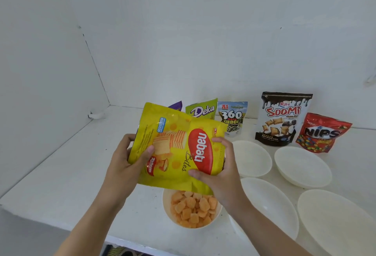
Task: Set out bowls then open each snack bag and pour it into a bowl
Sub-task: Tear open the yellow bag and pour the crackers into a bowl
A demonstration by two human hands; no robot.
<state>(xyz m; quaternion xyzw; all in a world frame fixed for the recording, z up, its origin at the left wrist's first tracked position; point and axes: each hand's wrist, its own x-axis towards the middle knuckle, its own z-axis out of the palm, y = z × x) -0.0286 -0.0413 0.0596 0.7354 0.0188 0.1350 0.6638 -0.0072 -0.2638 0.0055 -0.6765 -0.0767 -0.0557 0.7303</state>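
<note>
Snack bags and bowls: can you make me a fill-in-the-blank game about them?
1. The left hand and right hand hold the ____ Nabati bag.
2. The bowl under that bag holds ____ snack pieces.
3. The Nips bag, standing right of the Soomi bag, is mostly ____.

Missing words: yellow, orange, red.

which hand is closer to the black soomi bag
Right. The right hand grips the right edge of the yellow bag, left of and in front of the black soomi bag. The left hand holds the opposite edge, farther away.
</note>
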